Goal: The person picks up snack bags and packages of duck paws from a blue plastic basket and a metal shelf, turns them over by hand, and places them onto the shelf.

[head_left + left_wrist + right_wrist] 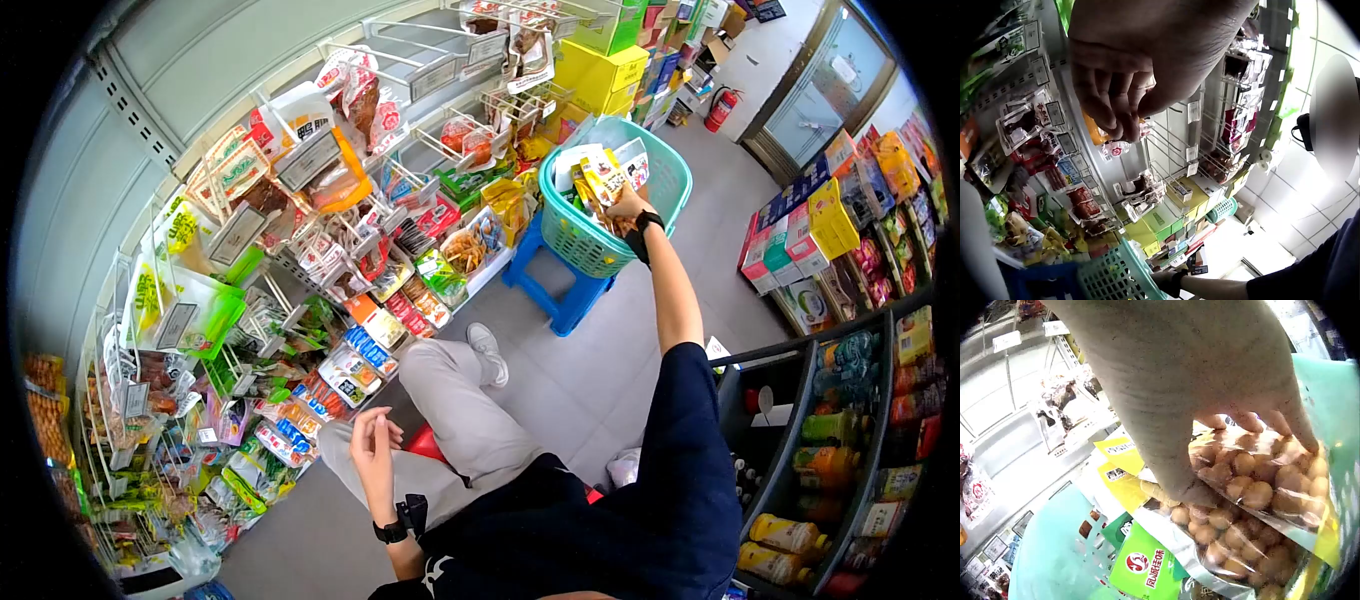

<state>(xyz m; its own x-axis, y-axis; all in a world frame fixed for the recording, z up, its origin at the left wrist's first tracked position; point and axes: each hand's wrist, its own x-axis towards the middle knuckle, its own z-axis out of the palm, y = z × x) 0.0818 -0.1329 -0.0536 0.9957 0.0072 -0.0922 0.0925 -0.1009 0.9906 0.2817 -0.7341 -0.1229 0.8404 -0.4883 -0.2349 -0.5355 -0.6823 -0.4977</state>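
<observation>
My right hand (628, 204) reaches into a teal plastic basket (596, 246) that stands on a blue stool (572, 295). In the right wrist view its thumb and fingers pinch the top of a clear bag of small brown balls (1257, 484). A second such bag (1235, 544) lies against it, beside green packets (1138, 562) and yellow-topped ones (1119, 469). My left hand (373, 455) hovers by my thigh, fingers loosely bent, holding nothing. The left wrist view shows it from above, in front of the shelf racks.
A wall shelf with hanging snack bags (300, 150) and rows of packets (365, 355) runs along the left. Yellow boxes (600, 75) stand behind the basket. Dark drink shelves (850, 440) are close on my right, and a fire extinguisher (721, 108) stands near the door.
</observation>
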